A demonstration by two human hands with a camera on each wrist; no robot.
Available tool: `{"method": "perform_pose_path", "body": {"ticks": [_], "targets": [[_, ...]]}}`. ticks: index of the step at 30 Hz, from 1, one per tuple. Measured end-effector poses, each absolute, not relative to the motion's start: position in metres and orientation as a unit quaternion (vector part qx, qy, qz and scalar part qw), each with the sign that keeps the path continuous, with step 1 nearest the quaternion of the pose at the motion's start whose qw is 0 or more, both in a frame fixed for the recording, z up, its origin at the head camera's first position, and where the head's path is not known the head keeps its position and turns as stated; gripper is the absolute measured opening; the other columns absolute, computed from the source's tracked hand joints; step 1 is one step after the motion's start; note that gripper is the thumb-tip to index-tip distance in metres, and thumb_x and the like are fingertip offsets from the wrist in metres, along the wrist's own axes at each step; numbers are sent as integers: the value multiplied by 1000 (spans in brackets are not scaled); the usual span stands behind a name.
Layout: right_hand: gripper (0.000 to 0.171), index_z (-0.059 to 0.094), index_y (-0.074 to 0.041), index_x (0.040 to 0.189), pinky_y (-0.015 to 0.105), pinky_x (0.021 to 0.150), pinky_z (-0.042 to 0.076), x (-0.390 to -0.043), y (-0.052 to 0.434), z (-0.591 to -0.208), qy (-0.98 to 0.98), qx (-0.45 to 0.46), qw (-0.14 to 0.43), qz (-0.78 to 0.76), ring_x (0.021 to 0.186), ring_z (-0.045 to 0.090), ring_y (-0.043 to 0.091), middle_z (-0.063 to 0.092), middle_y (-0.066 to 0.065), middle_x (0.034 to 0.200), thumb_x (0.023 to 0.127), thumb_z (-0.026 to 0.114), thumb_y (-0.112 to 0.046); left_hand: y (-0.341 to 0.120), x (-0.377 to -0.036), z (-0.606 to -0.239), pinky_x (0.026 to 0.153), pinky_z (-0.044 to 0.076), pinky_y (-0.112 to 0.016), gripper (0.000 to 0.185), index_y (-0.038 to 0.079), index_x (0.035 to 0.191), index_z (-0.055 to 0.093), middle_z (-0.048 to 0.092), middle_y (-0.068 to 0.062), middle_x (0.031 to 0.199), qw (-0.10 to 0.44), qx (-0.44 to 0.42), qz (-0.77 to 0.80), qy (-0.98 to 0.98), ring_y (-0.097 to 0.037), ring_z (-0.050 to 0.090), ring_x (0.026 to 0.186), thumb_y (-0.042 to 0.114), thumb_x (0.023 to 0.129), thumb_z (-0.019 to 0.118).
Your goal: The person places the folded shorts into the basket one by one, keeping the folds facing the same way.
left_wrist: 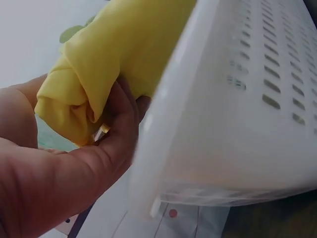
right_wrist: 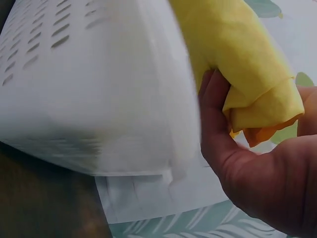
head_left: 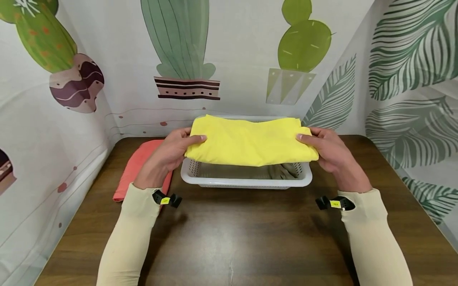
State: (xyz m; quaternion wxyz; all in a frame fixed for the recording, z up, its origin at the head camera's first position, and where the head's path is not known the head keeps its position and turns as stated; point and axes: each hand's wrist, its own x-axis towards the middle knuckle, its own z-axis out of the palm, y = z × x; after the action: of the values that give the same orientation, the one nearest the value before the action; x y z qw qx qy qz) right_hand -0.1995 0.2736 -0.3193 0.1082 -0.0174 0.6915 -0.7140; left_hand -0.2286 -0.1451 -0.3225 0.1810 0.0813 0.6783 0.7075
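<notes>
Before the onlooker, a person's left hand [head_left: 171, 150] and right hand [head_left: 330, 150] grasp opposite ends of a folded yellow cloth [head_left: 250, 142], thumbs above and fingers beneath, holding it over a white basket [head_left: 247, 182]. The step appears to be placing the cloth inside, where greyish fabric [head_left: 282, 171] shows; the next move would call for a level descent, both ends kept within the rim. The backdrop [head_left: 243, 51] stands close behind, a red cloth [head_left: 137, 167] lies left; most room opens on the table's [head_left: 232, 234] near side.
</notes>
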Motion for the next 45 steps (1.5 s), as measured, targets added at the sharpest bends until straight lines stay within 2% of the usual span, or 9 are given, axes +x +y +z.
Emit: {"method": "perform_pose_path", "body": {"ticks": [10, 21, 31, 39, 45], "targets": [[68, 30, 14, 158, 26, 77, 62, -214, 270, -326, 687, -34, 100, -719, 89, 78, 12, 77, -1, 105, 107, 65, -15, -145, -243, -332, 83, 63, -32, 45, -6, 146, 50, 74, -10, 117, 175, 88, 697, 690, -17, 78, 97, 11, 107, 63], [64, 28, 14, 159, 25, 79, 62, -226, 268, -332, 684, -43, 95, -722, 93, 76, 11, 73, 0, 110, 109, 59, -11, -146, -256, -336, 83, 63, -31, 42, -7, 145, 51, 73, -11, 116, 172, 88, 689, 698, -17, 77, 98, 13, 109, 60], [62, 32, 11, 158, 26, 79, 63, -236, 266, -337, 701, -34, 94, -706, 93, 75, 12, 69, 2, 113, 109, 59, -16, -147, -266, -341, 80, 63, -30, 41, -7, 146, 51, 73, -11, 114, 177, 90, 693, 693, -17, 76, 97, 15, 111, 54], [56, 37, 12, 154, 26, 80, 63, -238, 261, -338, 722, -40, 96, -684, 94, 74, 12, 68, 4, 113, 111, 56, -18, -145, -265, -340, 83, 62, -30, 41, -6, 148, 48, 67, -13, 118, 177, 89, 676, 709, -17, 72, 99, 15, 113, 48], [54, 34, 12, 154, 24, 81, 62, -240, 259, -337, 739, -50, 99, -664, 95, 72, 10, 65, 3, 114, 112, 51, -18, -141, -265, -339, 82, 59, -28, 42, -5, 151, 44, 63, -13, 118, 175, 75, 663, 724, -17, 68, 98, 14, 114, 43]]}}
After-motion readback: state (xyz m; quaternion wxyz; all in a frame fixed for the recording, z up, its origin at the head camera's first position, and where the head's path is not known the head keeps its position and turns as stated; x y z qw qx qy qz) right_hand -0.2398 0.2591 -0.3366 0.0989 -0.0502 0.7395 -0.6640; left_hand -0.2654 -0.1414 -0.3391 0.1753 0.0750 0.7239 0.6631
